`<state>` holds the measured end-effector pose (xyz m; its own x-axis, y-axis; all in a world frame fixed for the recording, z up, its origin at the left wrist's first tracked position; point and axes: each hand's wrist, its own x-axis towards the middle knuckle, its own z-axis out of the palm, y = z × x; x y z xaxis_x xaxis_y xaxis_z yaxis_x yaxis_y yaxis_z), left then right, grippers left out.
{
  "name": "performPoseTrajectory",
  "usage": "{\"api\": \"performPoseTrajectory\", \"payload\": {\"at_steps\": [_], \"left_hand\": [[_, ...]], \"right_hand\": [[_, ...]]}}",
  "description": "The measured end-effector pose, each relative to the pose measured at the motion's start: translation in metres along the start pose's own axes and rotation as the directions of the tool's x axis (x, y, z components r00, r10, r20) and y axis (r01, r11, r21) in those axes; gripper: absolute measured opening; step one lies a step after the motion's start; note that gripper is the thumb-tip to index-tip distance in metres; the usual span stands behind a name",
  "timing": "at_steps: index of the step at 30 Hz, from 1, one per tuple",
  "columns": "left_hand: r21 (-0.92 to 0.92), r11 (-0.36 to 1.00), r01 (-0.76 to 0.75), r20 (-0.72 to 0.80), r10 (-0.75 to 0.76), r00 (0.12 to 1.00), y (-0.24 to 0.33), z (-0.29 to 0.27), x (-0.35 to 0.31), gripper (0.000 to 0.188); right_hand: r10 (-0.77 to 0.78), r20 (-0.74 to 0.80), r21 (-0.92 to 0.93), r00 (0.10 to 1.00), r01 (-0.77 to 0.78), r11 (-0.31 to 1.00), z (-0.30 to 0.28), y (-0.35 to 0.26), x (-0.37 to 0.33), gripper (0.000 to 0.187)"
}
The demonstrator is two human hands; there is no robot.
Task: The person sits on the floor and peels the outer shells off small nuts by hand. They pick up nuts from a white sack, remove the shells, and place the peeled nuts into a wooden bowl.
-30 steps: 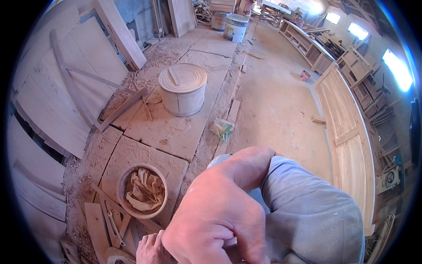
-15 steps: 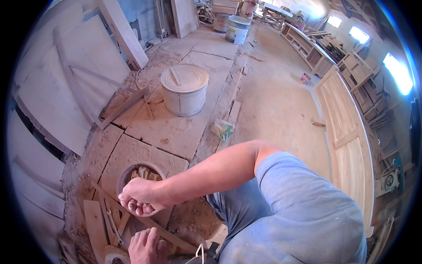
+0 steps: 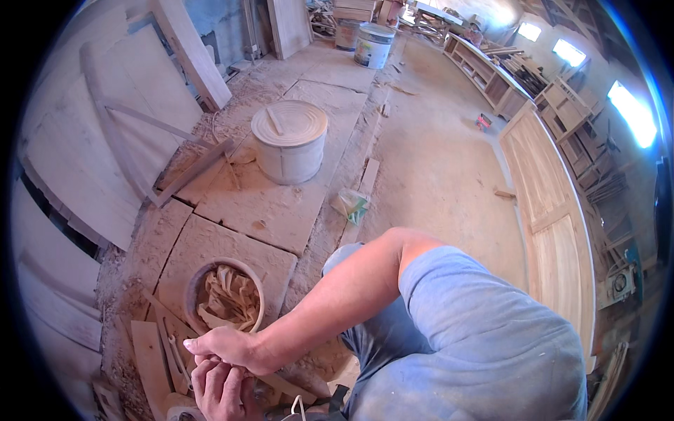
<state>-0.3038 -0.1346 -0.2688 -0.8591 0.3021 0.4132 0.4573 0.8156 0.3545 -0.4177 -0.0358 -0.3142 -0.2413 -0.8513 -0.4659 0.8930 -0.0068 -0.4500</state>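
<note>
My right hand (image 3: 228,349) is closed, thumb pointing left, just in front of the near rim of a round bucket (image 3: 260,288). My left hand (image 3: 219,389) sits right below it, fingers curled and knuckles up, the two hands touching. What they hold between them, if anything, is hidden. In the bucket lies crumpled tan material (image 3: 232,298) that looks like paper or shavings. Beside the hands, on the left, a metal wrench (image 3: 180,358) rests among wooden boards (image 3: 149,354). My right arm reaches in from the right in a blue-grey sleeve.
A dusty lidded drum (image 3: 289,144) with a stick on top stands ahead. Panels (image 3: 119,126) lean on the left wall. A green-and-clear plastic bag (image 3: 351,205) lies on the floor. On the right stands a long wooden panel (image 3: 540,196); more buckets (image 3: 373,48) stand far off.
My right hand has moved down and toward me, away from over the bucket, and now meets my left hand. The bucket's contents have come into fuller view.
</note>
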Motion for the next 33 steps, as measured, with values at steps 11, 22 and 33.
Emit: {"api": "performPoseTrajectory", "payload": {"at_steps": [11, 22, 33], "left_hand": [[-0.055, 0.996, 0.072, -0.020, -0.073, 0.997, 0.004, -0.002, 0.010, 0.020], [-0.230, 0.881, 0.414, -0.143, -0.451, 0.881, -0.010, 0.003, 0.006, 0.029], [-0.632, 0.605, 0.484, -0.064, -0.663, 0.746, -0.028, -0.007, -0.028, 0.028]], "right_hand": [[0.025, 0.194, 0.058, 0.981, -0.037, 0.998, 0.002, 0.002, -0.001, 0.042], [-0.003, 0.030, -0.189, 1.000, 0.009, 0.982, -0.010, -0.019, 0.000, 0.039], [-0.150, 0.213, -0.508, 0.966, 0.240, 0.827, 0.003, -0.028, -0.014, 0.021]]}}
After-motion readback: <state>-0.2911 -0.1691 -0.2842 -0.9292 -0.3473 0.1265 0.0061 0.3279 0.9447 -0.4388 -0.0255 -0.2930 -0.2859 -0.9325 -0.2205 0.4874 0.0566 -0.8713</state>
